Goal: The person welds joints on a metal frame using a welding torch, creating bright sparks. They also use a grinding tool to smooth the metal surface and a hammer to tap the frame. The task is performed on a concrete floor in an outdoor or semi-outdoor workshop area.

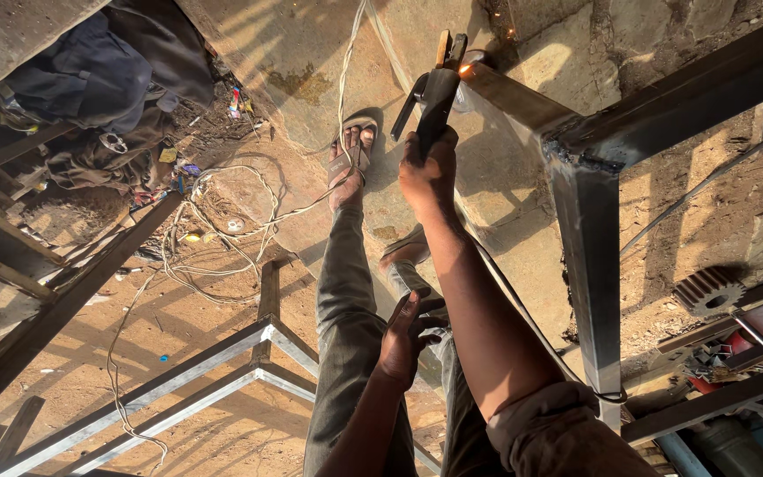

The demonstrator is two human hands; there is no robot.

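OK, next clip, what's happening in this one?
A person stands over a grey square-tube steel frame, seen from above. The right hand grips a dark welding electrode holder, its tip at the frame's far rail, where an orange glow and sparks show. The left hand rests on the thigh, holding nothing. A tangled white cable lies on the dirt ground.

Matt grey steel frame [589, 230]; rough concrete floor [311, 71]

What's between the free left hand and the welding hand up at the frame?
Head view: mostly the right forearm itself. The left hand rests open against the trouser leg; the right hand holds the electrode holder at the steel frame.
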